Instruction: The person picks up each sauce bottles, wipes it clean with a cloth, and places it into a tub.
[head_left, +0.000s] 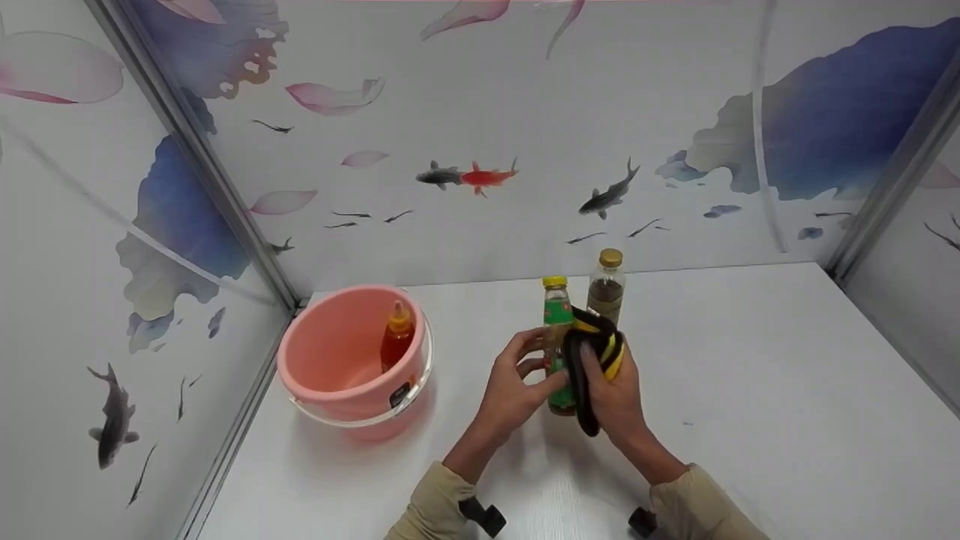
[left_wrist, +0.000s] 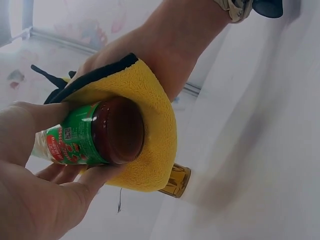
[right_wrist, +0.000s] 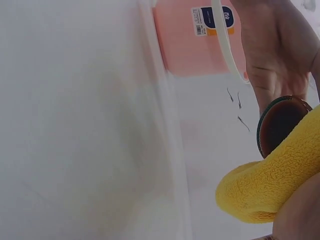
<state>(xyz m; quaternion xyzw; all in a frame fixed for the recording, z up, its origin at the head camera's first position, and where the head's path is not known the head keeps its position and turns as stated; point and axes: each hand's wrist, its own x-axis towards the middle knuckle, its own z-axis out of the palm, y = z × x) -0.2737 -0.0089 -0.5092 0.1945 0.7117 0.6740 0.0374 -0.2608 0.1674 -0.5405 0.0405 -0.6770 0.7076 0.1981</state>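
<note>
My left hand holds a glass bottle with a green label and yellow cap, its fingers and thumb on either side. The bottle is upright and lifted off the table, its dark base facing the camera in the left wrist view. Against its right side my right hand grips a yellow cloth with black edging. The cloth wraps partly round the bottle's lower side. Just behind the right hand stands a second glass bottle with a gold cap and brownish contents, its lower part hidden.
To the left stands a pink bucket with a white handle hanging down its front. Inside it is a squeeze bottle of red-orange content with an orange top. Patterned wall panels border the white table at the back and sides.
</note>
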